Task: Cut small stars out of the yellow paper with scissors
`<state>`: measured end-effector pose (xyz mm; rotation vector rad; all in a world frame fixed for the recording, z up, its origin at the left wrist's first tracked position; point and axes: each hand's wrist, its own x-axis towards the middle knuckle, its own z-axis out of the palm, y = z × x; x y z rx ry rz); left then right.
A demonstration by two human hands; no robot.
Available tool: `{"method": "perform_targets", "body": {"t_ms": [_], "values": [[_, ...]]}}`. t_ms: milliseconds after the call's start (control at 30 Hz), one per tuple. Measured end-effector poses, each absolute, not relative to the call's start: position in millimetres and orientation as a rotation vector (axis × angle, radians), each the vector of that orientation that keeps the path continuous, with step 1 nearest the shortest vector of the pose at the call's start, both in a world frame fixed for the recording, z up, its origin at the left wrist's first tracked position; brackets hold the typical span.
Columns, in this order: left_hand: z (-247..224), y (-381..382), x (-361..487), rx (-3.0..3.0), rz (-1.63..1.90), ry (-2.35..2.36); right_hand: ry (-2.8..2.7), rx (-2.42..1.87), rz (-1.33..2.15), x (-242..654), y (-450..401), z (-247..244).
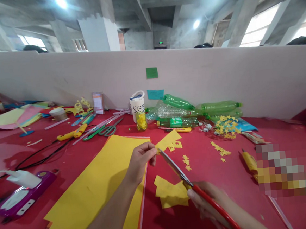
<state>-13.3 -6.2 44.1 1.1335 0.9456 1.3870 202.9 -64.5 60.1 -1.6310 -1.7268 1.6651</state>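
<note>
My left hand point(143, 159) pinches the near end of a yellow paper strip point(169, 138) above the red table. Red-handled scissors point(183, 177) are held in my right hand point(206, 198), their blades pointing up and left, the tip beside my left fingertips and the strip. Large yellow sheets point(95, 184) lie stacked under my left forearm. Yellow paper pieces point(172, 192) rest left of my right hand. Small yellow stars point(186, 162) and a scrap with star-shaped holes point(176, 145) are near the strip.
Behind are a white cup point(137, 107), green bottles point(178, 102), grey-green scissors point(109, 129) and a pile of yellow stars point(226, 126). Yellow glue guns point(72, 133) lie on both sides. A purple power strip point(27, 195) is at left. A pale partition point(205, 71) stands behind.
</note>
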Motion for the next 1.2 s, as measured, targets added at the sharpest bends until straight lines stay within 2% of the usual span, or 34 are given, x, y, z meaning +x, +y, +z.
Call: {"method": "perform_targets", "body": {"t_ms": [433, 1200], "values": [[39, -11, -5, 1.225, 1.403, 0.921, -1.86, -1.385, 1.654, 204, -64, 51], [33, -12, 0, 1.184, 1.399, 0.874, -1.631, -1.394, 1.753, 197, -65, 41]]}}
